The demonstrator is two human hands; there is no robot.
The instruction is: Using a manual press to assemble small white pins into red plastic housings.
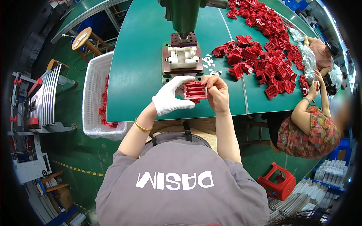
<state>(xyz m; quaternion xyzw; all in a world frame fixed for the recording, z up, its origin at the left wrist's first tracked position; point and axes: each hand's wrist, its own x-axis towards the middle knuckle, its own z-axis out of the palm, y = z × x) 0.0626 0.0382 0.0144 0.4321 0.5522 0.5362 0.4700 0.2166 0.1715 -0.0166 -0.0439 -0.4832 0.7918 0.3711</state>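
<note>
Red slotted plastic part (pixel 195 90) held between both hands just above the near edge of the green table (pixel 139 67), directly in front of the press. Left hand (pixel 170 96), in a white glove, curled around the part's left side, fingers closed on it. Right hand (pixel 215 92), bare, pinches the right side, thumb and fingers closed on the edge.

Surface and room, largest first, all placed from the press (pixel 183 22):
- Green table runs under the press and far to its right, with a seam line just right of it. Green-painted floor below and to the left.
- Big heap of red parts (pixel 269 49) right of the press, spread toward the far right end of the table.
- White mesh basket (pixel 98 101) left of the press, off the table edge, with some red parts inside.
- Grey ribbed rack (pixel 44 100) well left of the press, past the basket.
- Co-worker in a floral top (pixel 315 133) seated to the right of the press, hands at the heap's near edge.
- Red plastic stool (pixel 277 182) lower right, on the floor.
- Round wooden stool (pixel 82 38) upper left of the press.
- White fixture (pixel 182 56) on a dark red base plate directly under the press head.
- Small white bits (pixel 209 64) scattered just right of the fixture; too small to tell what they are, possibly offcuts.

Nothing lies between the held part and the fixture; the hands sit just short of the base plate.
</note>
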